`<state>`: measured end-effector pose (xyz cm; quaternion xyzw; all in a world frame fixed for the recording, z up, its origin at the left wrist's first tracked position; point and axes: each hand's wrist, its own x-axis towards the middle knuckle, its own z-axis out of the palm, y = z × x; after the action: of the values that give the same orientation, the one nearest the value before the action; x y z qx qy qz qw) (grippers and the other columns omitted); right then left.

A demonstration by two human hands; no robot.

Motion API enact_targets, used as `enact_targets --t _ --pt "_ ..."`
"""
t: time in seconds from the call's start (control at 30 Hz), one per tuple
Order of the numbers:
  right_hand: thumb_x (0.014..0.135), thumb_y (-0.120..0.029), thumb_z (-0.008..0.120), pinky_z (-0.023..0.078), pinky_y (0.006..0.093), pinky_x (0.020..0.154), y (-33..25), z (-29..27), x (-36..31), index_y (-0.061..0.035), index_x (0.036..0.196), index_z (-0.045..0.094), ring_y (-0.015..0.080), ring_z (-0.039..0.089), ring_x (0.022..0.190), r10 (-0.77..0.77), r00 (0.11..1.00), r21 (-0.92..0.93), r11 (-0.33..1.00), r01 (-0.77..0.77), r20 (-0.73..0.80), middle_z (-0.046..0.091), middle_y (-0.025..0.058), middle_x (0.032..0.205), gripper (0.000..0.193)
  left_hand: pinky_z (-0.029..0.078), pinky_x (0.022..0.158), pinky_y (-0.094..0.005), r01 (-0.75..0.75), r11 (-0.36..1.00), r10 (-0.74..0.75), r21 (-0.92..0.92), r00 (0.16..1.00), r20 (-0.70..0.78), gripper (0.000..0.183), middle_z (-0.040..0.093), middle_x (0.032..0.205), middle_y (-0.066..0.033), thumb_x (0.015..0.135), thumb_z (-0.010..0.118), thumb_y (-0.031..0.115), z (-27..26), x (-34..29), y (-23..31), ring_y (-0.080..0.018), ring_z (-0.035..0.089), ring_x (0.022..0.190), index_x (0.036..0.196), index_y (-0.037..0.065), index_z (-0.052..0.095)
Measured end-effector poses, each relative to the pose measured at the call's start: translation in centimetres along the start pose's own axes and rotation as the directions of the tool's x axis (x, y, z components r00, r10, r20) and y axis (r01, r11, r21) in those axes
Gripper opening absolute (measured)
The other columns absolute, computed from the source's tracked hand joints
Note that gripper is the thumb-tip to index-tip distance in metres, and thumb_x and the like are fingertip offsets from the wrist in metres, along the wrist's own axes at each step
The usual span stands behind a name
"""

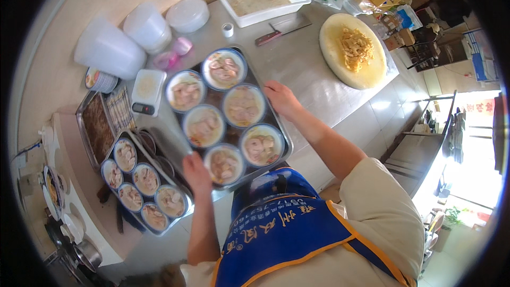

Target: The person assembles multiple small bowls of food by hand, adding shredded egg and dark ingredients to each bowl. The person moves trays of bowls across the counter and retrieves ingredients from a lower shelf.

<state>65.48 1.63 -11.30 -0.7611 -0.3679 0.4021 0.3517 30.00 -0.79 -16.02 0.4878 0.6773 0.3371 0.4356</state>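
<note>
A metal tray [288, 148] is in front of me, full of several round bowls with pale pieces of meat in them; one bowl [243, 105] sits at its middle right. My left hand [197, 172] is closed on the tray's near left edge. Opposite it, my right hand [282, 99] grips the right edge, its fingertips partly hidden by the rim. Both the tray and my left hand look slightly blurred. To the left lies a second tray [180, 211] loaded with similar bowls.
Behind the tray stand white plastic tubs [109, 48], a kitchen scale [148, 93] and a white bin [263, 17]. A cleaver [284, 28] lies on the metal table [297, 56]. Farther right, a round board [340, 64] bears a yellowish heap [357, 49].
</note>
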Motion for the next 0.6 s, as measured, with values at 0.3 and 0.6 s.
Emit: enact_targets --t 0.3,0.6 --pt "0.1 -0.034 0.053 0.049 0.0431 0.1 17.1 -15.0 4.5 -0.0024 0.121 0.069 0.0393 0.064 0.117 0.101 0.98 -0.166 0.978 -0.13 -0.174 0.069 0.0233 0.122 0.041 0.042 0.078 -0.0562 -0.156 0.983 0.143 0.099 0.982 0.127 0.047 0.057 0.084 -0.0326 0.105 0.049 0.035 23.3 -3.9 -0.5 -0.0521 0.055 0.084 0.084 -0.008 0.054" --pt "0.095 -0.031 0.065 0.045 0.0518 0.105 16.1 -16.5 6.0 -0.0065 0.143 0.051 0.0461 0.055 0.123 -0.273 0.847 -0.623 0.777 -0.085 -0.456 0.059 0.0269 0.132 0.055 0.047 0.103 -0.0479 -0.35 0.936 0.291 0.032 0.823 0.487 0.048 0.061 0.128 -0.0297 0.096 0.064 0.024 25.6 -4.1 3.2 -0.0459 0.058 0.118 0.133 -0.006 0.057"
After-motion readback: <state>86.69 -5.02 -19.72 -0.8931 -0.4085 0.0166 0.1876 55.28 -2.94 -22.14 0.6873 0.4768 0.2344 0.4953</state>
